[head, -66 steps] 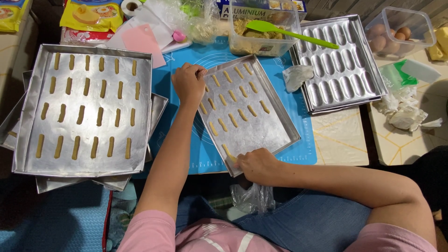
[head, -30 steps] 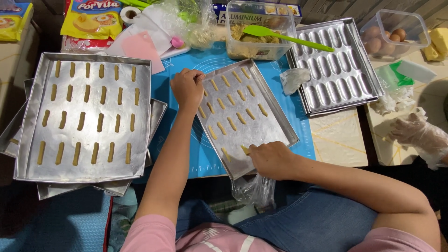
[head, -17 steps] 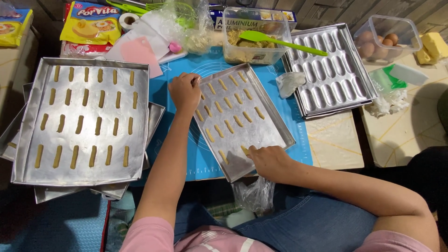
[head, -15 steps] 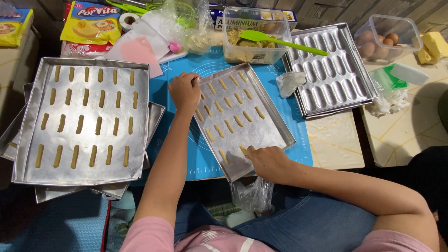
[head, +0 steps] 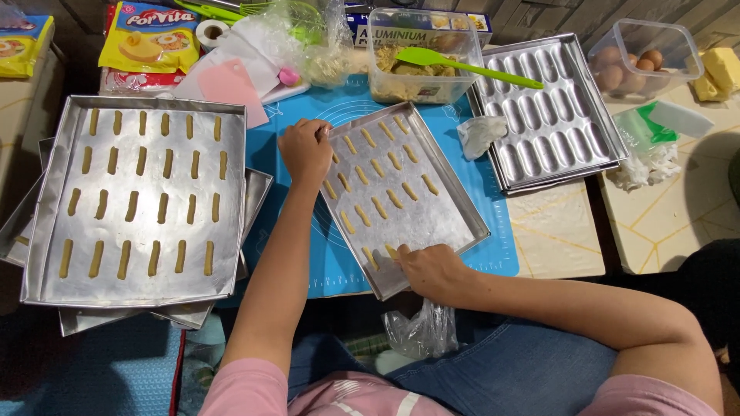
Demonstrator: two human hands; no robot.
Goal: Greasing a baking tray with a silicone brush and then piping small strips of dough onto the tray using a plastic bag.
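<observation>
Steadying tilted baking tray (head: 432, 223) at frame centre, left hand (head: 306, 150) fingers clamped on far rim, right hand (head: 432, 270) fingers together pressing dough stick (head: 391, 251); best kept parallel to rows.

Dough sticks (head: 383, 189) on tray (head: 455, 239)

Bright, even overhead light, sharp focus, mild glare on the metal trays (head: 146, 262), dim shadowed corners
</observation>
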